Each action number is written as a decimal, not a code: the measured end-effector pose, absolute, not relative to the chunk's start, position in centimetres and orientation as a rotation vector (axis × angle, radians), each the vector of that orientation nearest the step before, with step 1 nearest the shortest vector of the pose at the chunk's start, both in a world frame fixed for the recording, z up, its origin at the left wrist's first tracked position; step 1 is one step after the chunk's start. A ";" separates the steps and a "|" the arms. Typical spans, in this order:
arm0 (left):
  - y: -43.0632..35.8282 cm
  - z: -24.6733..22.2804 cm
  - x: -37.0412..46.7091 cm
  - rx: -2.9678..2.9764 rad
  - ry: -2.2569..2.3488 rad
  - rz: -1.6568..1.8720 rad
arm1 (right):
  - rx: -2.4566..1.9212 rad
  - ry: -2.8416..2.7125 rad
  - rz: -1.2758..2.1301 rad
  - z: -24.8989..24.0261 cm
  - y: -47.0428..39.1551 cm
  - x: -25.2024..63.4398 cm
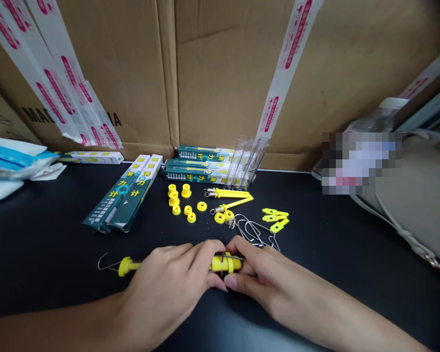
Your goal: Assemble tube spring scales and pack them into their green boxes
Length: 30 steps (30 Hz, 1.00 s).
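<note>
A yellow spring scale [220, 264] lies crosswise in front of me, held in both hands. My left hand [176, 274] wraps around its middle, hiding most of the body. From beyond that hand's far side juts a yellow cap [125, 266] with a thin wire hook [104, 264]. My right hand [260, 271] has thumb and fingers closed at the other, yellow-collared end. A piece of metal wire shows there between the fingers; its full shape is hidden. Just behind my right hand, bent wire hooks [251, 230] lie on the black table.
Yellow caps and rings [174, 198], yellow rods with springs [229, 194], small yellow tabs [275, 218] and clear tubes [245, 164] are further back. Green boxes [126, 190] lie to the left. A plastic bottle [381, 115] and grey bag [410, 195] occupy the right; a cardboard box [220, 73] stands behind.
</note>
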<state>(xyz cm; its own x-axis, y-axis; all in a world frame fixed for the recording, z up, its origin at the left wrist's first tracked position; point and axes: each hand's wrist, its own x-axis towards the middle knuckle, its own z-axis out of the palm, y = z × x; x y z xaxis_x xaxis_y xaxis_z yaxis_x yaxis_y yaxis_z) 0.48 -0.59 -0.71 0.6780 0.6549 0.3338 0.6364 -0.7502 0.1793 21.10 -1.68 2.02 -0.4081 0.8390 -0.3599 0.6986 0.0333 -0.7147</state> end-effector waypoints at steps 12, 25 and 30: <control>-0.7 -0.8 0.3 2.826 1.071 0.697 | -1.638 -2.045 1.319 1.8 -1.7 20.5; -0.9 -0.5 0.7 3.022 1.130 0.814 | -1.734 -2.094 1.110 1.1 -2.4 19.9; -0.9 -0.5 0.8 3.011 1.127 0.824 | -1.831 -2.275 0.942 1.4 -2.3 19.8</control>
<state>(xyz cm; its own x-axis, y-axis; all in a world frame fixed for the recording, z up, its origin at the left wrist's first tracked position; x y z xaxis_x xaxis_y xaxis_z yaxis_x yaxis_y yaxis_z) 0.77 -0.92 -0.51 0.6487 0.5678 0.5067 0.6553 -0.7554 0.0076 19.75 -2.27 1.38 -0.2860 0.9062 -0.3116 0.8611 0.1004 -0.4984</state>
